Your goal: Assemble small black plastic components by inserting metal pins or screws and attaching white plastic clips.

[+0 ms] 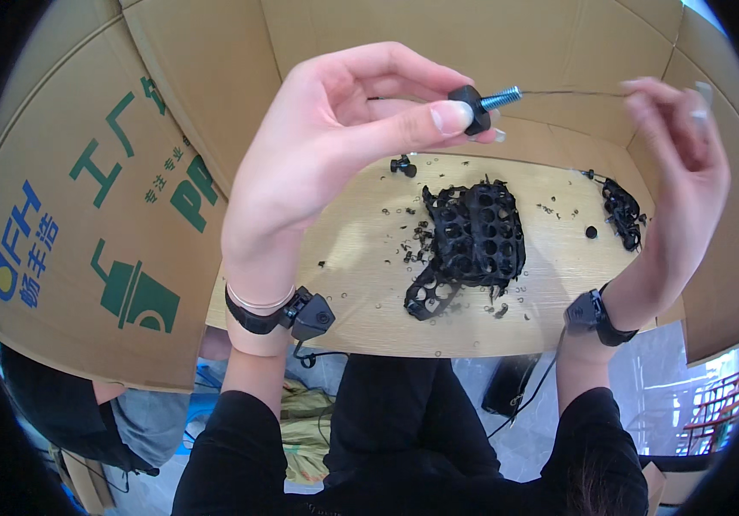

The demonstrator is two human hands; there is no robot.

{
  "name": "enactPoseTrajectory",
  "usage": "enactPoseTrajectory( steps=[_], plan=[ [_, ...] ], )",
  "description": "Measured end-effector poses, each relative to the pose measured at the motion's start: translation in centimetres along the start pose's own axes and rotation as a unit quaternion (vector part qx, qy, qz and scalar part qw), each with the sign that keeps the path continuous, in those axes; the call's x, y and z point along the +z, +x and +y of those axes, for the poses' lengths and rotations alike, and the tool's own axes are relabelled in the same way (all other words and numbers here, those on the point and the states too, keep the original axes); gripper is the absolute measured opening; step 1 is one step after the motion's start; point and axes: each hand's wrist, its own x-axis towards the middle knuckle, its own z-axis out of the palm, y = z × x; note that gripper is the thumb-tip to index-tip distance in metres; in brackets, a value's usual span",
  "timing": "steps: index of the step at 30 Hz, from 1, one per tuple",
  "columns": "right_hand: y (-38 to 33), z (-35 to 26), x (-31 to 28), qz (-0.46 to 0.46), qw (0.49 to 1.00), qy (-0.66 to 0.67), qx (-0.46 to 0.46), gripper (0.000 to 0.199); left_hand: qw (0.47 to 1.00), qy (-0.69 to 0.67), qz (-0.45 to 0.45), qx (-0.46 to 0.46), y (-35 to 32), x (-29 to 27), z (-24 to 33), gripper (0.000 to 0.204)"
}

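Raised above the table, my left hand (326, 129) pinches a black-headed thumb screw (474, 110) between thumb and fingers. Its silvery threaded shank points right. From near the shank a thin dark strand (567, 92) stretches across to my right hand (679, 138), whose fingertips are closed on its far end. The right fingers are slightly blurred. Below, on the wooden table (343, 249), lies a bundle of black perforated strips (477, 232) with round holes. Small black scraps and thin rings are scattered around it.
Another black knobbed piece (403, 166) lies at the table's back. To the right are a small black disc (591, 232) and a heap of black parts (621, 215). Cardboard walls (94, 172) enclose the table. Wrist-worn devices (311, 316) trail cables. Another person's dark clothing (51, 396) shows lower left.
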Motion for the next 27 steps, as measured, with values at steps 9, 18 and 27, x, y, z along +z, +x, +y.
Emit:
enactPoseTrajectory(
  steps=[9, 18, 27],
  plan=[
    [-1.7, -1.0, 3.5, -0.144, 0.96, 0.239, 0.014, 0.024, 1.0, -0.017, 0.014, -0.013, 0.2, 1.8, -1.0, 0.026],
    [-2.4, -0.9, 4.6, -0.119, 0.951, 0.278, 0.065, 0.017, 0.993, 0.042, 0.098, 0.052, 0.5, 3.1, -1.3, 0.026],
    [-1.1, 1.3, 3.9, 0.034, 0.975, 0.218, -0.029, 0.02, 0.982, 0.116, 0.093, 0.116, 0.3, 3.2, -1.1, 0.026]
  ],
)
